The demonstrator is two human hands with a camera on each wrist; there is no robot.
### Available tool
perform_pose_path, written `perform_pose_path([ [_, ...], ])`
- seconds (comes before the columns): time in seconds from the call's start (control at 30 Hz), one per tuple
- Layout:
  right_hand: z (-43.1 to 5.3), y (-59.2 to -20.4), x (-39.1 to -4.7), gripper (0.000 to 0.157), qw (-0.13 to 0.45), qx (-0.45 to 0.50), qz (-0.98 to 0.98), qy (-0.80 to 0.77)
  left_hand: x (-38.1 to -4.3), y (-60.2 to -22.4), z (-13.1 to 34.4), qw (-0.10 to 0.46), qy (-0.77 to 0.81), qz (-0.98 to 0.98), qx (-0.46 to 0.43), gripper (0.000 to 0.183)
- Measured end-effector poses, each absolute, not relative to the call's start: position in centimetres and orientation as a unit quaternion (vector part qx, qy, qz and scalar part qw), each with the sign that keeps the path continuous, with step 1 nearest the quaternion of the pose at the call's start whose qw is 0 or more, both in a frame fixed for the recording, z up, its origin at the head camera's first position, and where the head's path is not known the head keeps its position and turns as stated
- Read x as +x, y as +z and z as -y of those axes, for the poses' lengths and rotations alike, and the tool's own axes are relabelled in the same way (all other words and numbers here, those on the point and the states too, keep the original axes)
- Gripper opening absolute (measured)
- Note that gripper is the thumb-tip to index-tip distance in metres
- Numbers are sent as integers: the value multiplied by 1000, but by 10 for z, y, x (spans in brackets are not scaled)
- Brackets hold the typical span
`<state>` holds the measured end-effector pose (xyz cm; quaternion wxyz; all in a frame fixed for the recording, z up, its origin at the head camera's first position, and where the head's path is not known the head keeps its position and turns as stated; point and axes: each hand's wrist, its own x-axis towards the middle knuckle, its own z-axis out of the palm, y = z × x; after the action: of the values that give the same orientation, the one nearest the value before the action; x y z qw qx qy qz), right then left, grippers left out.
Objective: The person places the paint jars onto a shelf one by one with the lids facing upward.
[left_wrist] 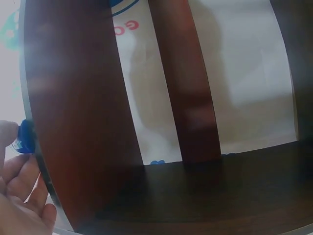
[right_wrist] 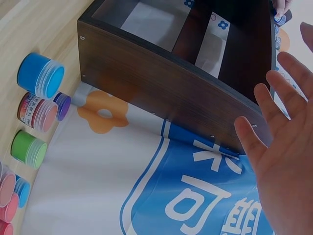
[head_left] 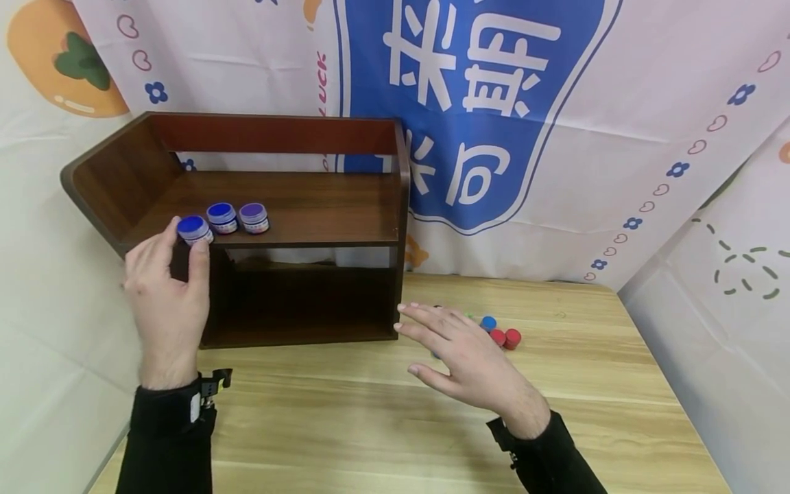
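Note:
My left hand (head_left: 168, 295) pinches a small paint jar with a blue lid (head_left: 194, 228) at the left front edge of the shelf unit's upper board (head_left: 308, 206). In the left wrist view, that blue jar (left_wrist: 26, 137) shows beside the thumb and fingers. To its right stand a second blue-lidded jar (head_left: 222, 217) and a purple-lidded jar (head_left: 254, 218), both upright on the board. My right hand (head_left: 472, 360), its fingers spread and holding nothing, hovers over the table just right of the unit.
Several paint jars stand on the table behind my right hand, among them a red one (head_left: 512, 339). A blue jar (right_wrist: 40, 76) and a green jar (right_wrist: 28, 149) show in the right wrist view. A printed cloth (head_left: 555, 171) hangs behind the dark wooden shelf unit.

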<state>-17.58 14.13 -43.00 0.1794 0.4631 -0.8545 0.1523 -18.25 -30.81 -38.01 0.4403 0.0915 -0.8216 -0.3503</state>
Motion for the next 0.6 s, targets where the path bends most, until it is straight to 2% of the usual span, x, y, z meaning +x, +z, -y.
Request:
perform_pose_path([
  [0.23,-140,-431,-175,63,172,466,854,155,-184,-379,305,451,-357,811,112,53],
  [0.4,-140,-431,-175,60,166,464,856,153,-185,-379,305,490,-334,800,93,45],
  [0.6,-140,-430,-175,65,160,464,856,160,-189,-384,306,524,-294,797,67,40],
])
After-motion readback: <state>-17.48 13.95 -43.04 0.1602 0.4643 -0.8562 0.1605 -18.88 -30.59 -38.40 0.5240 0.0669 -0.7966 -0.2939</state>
